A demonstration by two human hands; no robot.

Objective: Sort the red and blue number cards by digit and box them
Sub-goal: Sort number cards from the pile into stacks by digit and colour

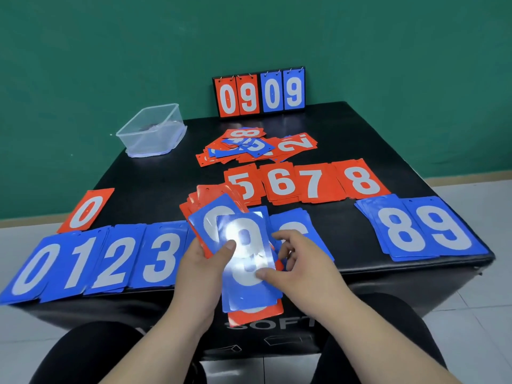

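Note:
My left hand (203,259) grips a fanned stack of cards (221,214), blue on top and red below. A glossy blue 9 card (243,295) lies on top of that stack, with my right hand (293,261) pinching its right edge. Blue piles 0, 1, 2 and 3 (91,261) line the near left edge. Blue 8 and 9 piles (421,231) sit at the right. Red piles 5 to 8 (302,181) form a row behind, and a red 0 (86,210) lies at the left. An unsorted heap (255,146) sits farther back.
A clear plastic box (152,131) stands at the table's back left corner. A flip scoreboard showing 0909 (259,92) stands at the back edge. The black table (388,139) ends close to my knees; another blue pile (296,223) is partly hidden behind my right hand.

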